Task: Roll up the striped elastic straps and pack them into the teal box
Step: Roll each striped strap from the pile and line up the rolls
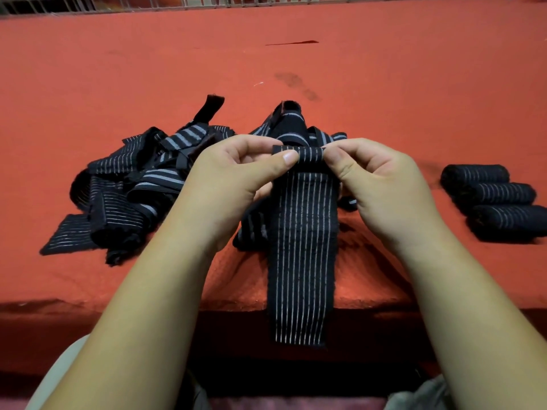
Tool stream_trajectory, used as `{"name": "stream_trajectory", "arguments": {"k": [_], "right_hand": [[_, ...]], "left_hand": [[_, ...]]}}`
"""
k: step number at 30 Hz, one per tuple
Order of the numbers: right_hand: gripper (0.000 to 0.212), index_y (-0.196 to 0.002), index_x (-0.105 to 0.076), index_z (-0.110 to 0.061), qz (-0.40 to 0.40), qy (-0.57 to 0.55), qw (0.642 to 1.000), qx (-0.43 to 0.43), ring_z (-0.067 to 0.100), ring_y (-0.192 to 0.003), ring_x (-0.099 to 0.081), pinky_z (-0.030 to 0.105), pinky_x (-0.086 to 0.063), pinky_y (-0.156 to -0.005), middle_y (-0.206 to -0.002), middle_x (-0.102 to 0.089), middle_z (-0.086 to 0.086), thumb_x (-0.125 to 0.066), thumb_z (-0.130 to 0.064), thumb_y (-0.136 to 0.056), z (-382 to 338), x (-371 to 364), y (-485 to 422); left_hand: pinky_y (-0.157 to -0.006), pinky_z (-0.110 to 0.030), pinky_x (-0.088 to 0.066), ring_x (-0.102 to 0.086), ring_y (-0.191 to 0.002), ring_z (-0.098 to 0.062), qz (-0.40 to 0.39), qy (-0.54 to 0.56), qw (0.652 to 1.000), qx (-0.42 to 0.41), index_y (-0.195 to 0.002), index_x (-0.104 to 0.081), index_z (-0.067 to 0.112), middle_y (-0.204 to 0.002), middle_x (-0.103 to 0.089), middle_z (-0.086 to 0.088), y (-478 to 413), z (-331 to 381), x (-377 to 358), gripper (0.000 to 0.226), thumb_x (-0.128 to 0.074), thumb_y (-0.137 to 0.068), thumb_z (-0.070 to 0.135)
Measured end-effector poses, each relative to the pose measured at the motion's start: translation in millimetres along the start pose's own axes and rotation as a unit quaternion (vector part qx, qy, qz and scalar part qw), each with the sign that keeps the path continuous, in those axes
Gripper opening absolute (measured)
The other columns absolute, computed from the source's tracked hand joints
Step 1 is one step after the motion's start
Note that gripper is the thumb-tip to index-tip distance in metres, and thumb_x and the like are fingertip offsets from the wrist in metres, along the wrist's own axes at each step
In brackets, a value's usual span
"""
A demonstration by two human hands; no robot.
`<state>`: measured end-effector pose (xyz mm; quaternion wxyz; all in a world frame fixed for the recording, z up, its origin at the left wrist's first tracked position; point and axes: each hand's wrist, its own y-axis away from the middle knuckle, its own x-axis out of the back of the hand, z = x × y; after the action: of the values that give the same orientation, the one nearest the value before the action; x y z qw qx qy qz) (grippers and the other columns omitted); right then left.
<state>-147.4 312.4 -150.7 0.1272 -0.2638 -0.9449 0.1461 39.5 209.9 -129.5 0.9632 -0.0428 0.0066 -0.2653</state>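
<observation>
A black elastic strap with thin white stripes (pixel 302 247) hangs from my hands over the table's front edge. Its top end is turned into a small tight roll. My left hand (pixel 236 176) pinches the roll's left side between thumb and fingers. My right hand (pixel 376 179) pinches its right side. A tangled pile of loose striped straps (pixel 133 184) lies on the red table to the left and behind my hands. Three rolled straps (pixel 497 202) lie side by side at the right. No teal box is in view.
The red cloth-covered table (pixel 296 69) stretches far back to a metal wire rail (pixel 207 1). A dark stain (pixel 296 84) and a thin dark scrap (pixel 293 42) lie on the far cloth. My knees show below the table's front edge.
</observation>
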Motion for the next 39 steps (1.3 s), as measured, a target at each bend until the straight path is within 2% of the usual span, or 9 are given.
{"name": "stream_trajectory", "arguments": {"k": [6, 9, 14, 20, 22, 27, 32, 35, 39], "right_hand": [[0.011, -0.111, -0.079, -0.021, 0.010, -0.021, 1.000, -0.002, 0.016, -0.076, -0.066, 0.033, -0.053, -0.067, -0.100, -0.080, 0.008, -0.075, -0.025, -0.102, 3.0, -1.9, -0.8], [0.015, -0.114, -0.078, -0.017, 0.011, -0.040, 0.999, -0.001, 0.012, -0.077, -0.066, 0.031, -0.053, -0.067, -0.100, -0.079, 0.004, -0.076, -0.020, -0.100, 2.0, -2.0, 0.1], [0.019, -0.118, -0.077, -0.017, -0.006, -0.049, 0.999, 0.022, 0.011, -0.087, -0.068, 0.025, -0.053, -0.072, -0.107, -0.079, 0.008, -0.077, -0.015, -0.099, 1.8, -1.3, 0.8], [0.022, -0.119, -0.072, -0.015, -0.033, -0.086, 0.995, 0.029, 0.013, -0.092, -0.068, 0.027, -0.055, -0.074, -0.108, -0.074, 0.003, -0.075, -0.007, -0.099, 3.5, -2.1, 0.1], [0.022, -0.117, -0.071, -0.017, -0.038, -0.080, 0.995, 0.037, 0.013, -0.091, -0.067, 0.026, -0.054, -0.072, -0.107, -0.073, 0.002, -0.075, -0.006, -0.099, 3.3, -1.3, 0.0], [0.024, -0.121, -0.068, -0.016, -0.053, -0.090, 0.994, 0.024, 0.008, -0.082, -0.064, 0.019, -0.050, -0.064, -0.102, -0.071, 0.004, -0.072, -0.004, -0.100, -2.0, 0.4, 2.1], [0.020, -0.124, -0.074, -0.016, -0.040, -0.052, 0.998, -0.004, 0.008, -0.067, -0.056, 0.019, -0.048, -0.060, -0.083, -0.066, -0.007, -0.068, -0.015, -0.104, -1.6, 5.2, 1.8], [0.019, -0.121, -0.075, -0.018, -0.036, -0.044, 0.998, 0.005, 0.003, -0.068, -0.061, 0.018, -0.050, -0.061, -0.087, -0.072, -0.011, -0.070, -0.012, -0.103, -3.3, 5.4, 2.8], [0.023, -0.122, -0.072, -0.014, -0.031, -0.065, 0.997, 0.009, 0.007, -0.073, -0.068, 0.018, -0.053, -0.061, -0.103, -0.076, 0.017, -0.070, -0.004, -0.102, -6.3, 3.3, 2.8]], "left_hand": [[-0.098, -0.048, -0.064, -0.080, -0.105, -0.017, -0.004, -0.059, 0.998, 0.023, -0.116, -0.078, 0.016, -0.108, -0.083, -0.004, 2.6, 2.1, -3.3, 0.030, -0.087, -0.091, 0.029], [-0.087, -0.033, -0.065, -0.081, -0.098, -0.014, 0.000, -0.060, 0.998, 0.025, -0.115, -0.077, 0.016, -0.102, -0.084, 0.000, 3.5, 3.0, -2.4, 0.025, -0.085, -0.092, 0.025], [-0.089, -0.037, -0.064, -0.081, -0.104, -0.025, -0.033, 0.021, 0.998, 0.043, -0.122, -0.074, 0.004, -0.109, -0.083, -0.013, 0.9, 1.2, -0.3, 0.029, -0.080, -0.094, 0.008], [-0.087, -0.032, -0.063, -0.080, -0.109, -0.025, -0.076, 0.041, 0.995, 0.040, -0.126, -0.074, 0.004, -0.115, -0.082, -0.012, 0.2, 1.0, 1.6, 0.028, -0.075, -0.098, 0.007], [-0.089, -0.035, -0.064, -0.079, -0.110, -0.025, -0.073, 0.035, 0.996, 0.030, -0.126, -0.075, 0.006, -0.117, -0.081, -0.012, 0.5, 0.8, 1.7, 0.028, -0.075, -0.098, 0.010], [-0.106, -0.061, -0.058, -0.077, -0.114, -0.033, -0.045, -0.001, 0.999, -0.010, -0.121, -0.077, 0.018, -0.120, -0.078, -0.020, 1.3, -1.2, 2.1, 0.023, -0.078, -0.098, 0.015], [-0.104, -0.061, -0.059, -0.078, -0.111, -0.033, -0.041, -0.004, 0.999, -0.023, -0.113, -0.078, 0.023, -0.114, -0.080, -0.016, 1.3, 0.3, 2.5, 0.021, -0.078, -0.097, 0.010], [-0.096, -0.050, -0.064, -0.079, -0.109, -0.027, -0.042, -0.031, 0.998, -0.019, -0.117, -0.078, 0.022, -0.112, -0.081, -0.011, 1.4, 1.9, 4.3, 0.020, -0.078, -0.098, 0.014], [-0.072, -0.023, -0.059, -0.072, -0.080, -0.008, -0.022, -0.099, 0.994, -0.031, -0.113, -0.079, 0.023, -0.090, -0.075, 0.004, 2.8, 4.8, 4.5, 0.019, -0.071, -0.104, 0.039]]}}
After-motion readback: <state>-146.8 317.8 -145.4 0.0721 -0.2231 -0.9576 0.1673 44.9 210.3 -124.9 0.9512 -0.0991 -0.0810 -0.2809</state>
